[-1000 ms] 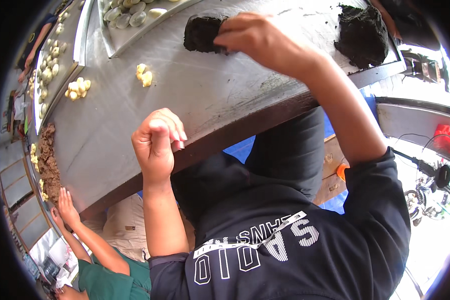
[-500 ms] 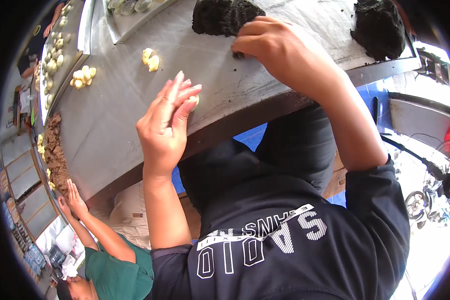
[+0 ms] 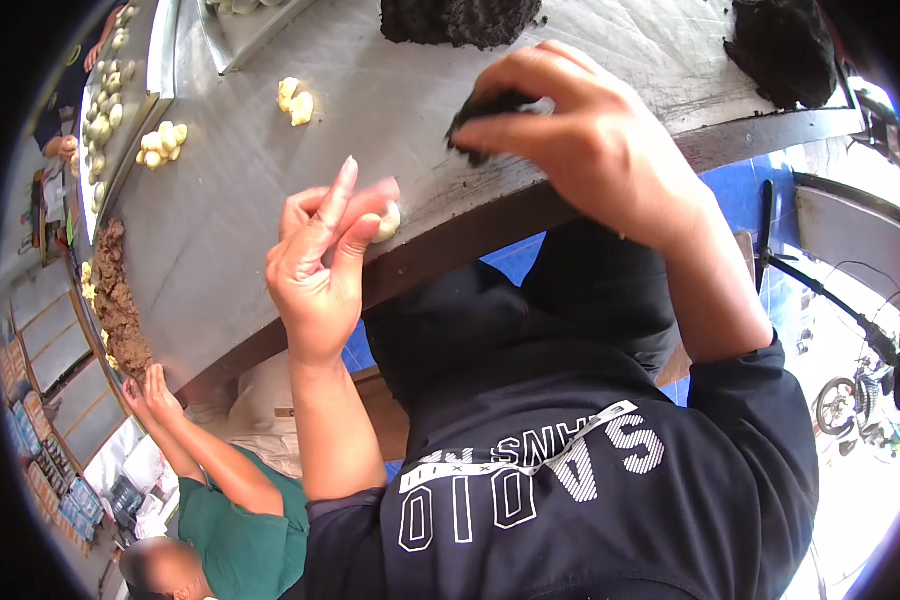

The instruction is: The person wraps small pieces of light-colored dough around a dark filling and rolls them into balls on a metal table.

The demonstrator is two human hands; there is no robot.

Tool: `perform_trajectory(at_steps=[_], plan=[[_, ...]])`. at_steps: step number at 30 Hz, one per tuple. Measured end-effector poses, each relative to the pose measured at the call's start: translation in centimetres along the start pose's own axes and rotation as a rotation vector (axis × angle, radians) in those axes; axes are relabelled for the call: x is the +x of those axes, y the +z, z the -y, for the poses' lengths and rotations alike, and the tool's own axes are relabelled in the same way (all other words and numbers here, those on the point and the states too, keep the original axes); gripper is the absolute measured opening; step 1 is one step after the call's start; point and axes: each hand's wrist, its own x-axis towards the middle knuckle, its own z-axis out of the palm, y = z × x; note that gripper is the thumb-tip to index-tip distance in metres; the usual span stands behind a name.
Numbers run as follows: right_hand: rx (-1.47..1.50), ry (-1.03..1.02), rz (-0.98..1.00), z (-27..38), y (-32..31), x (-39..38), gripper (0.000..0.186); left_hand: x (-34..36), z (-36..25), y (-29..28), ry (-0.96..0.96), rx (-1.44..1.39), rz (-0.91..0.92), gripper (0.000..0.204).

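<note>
My left hand [image 3: 320, 262] is above the near edge of the metal table, pinching a small pale yellow ball [image 3: 388, 222] between thumb and fingers; one finger points up. My right hand [image 3: 580, 140] is to its right, its fingers curled round a soft black lump [image 3: 488, 122]. Beyond that hand a large black mass [image 3: 458, 20] with a crumbly face rests at the table's far side. A small cluster of pale yellow pieces [image 3: 295, 102] lies ahead of my left hand, and another cluster [image 3: 162, 145] is farther left.
A second black mass [image 3: 782, 55] sits at the table's right end. Metal trays [image 3: 155, 60] with pale rounded pieces stand at the far left. Crumbly brown dough-like stuff [image 3: 120, 300] lines the left end, where a co-worker in a green shirt [image 3: 245, 500] works. The table's wooden edge [image 3: 450, 250] runs before me.
My right hand has drawn back from the large black mass toward me, with a black lump in its fingers. My left-hand fingers have shifted, showing more of the pale ball.
</note>
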Motion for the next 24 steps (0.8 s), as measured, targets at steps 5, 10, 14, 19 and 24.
perform_trajectory(at_steps=[5,10,14,19,24], plan=[[0.055,-0.101,0.157,1.0,1.3,0.4,0.023,-0.1,-0.8,1.6,0.051,0.239,-0.030,0.046],[0.057,0.015,-0.021,-1.5,0.4,-0.7,0.034,-1.2,-2.2,0.9,-0.146,-0.243,-0.166,0.033],[0.101,-0.040,0.037,0.5,1.4,-0.4,0.027,-1.2,0.0,-0.4,0.236,0.268,-0.061,0.013],[0.153,-0.143,0.192,2.0,3.0,0.4,0.013,0.7,-0.7,-1.4,0.073,0.327,0.082,0.012],[-0.080,0.038,0.001,-1.2,1.1,0.2,0.019,4.5,-3.0,-2.5,-0.272,-0.064,0.230,0.005]])
